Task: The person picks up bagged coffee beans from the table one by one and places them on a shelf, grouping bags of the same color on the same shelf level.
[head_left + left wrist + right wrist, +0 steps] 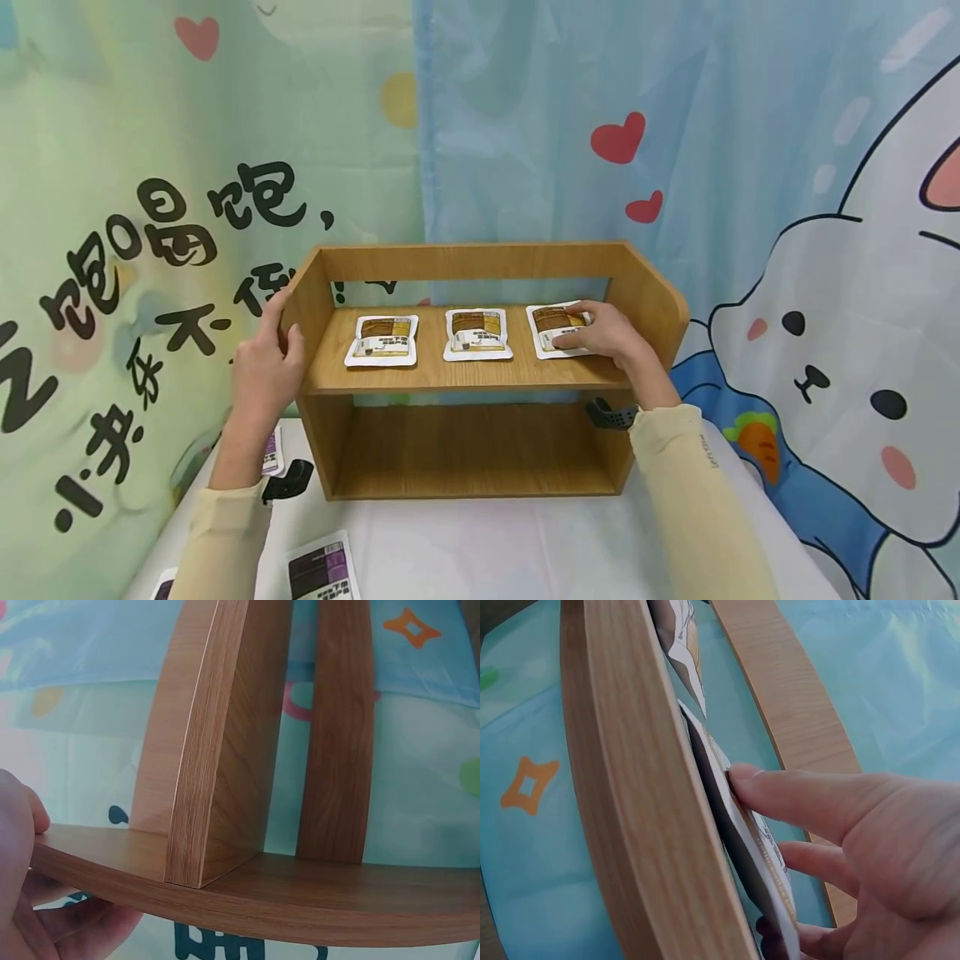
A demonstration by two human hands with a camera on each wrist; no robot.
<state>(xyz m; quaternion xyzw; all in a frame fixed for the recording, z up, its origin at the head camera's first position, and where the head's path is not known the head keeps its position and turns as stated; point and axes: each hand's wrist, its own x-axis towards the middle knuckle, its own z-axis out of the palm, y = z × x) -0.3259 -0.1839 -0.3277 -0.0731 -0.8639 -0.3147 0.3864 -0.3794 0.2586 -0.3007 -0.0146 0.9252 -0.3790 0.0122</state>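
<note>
A two-tier wooden shelf (480, 380) stands on the table, with three white-edged, brown-and-gold pouches lying in a row on its upper board. My right hand (606, 335) holds the right-hand pouch (550, 322); in the right wrist view the thumb (780, 791) lies on the printed face of the pouch (739, 825) and the other fingers are at its edge. Beside it lie the middle pouch (477, 335) and the left pouch (381, 341). My left hand (264, 371) grips the shelf's left side panel (247, 900), thumb on one face and fingers on the other.
Purple-and-black printed pouches lie on the white table (480, 550): one in front (324, 571), one partly behind the left forearm (273, 452), another at the bottom edge (163, 583). A printed curtain (510, 150) hangs behind the shelf. The lower tier (480, 450) shows bare wood.
</note>
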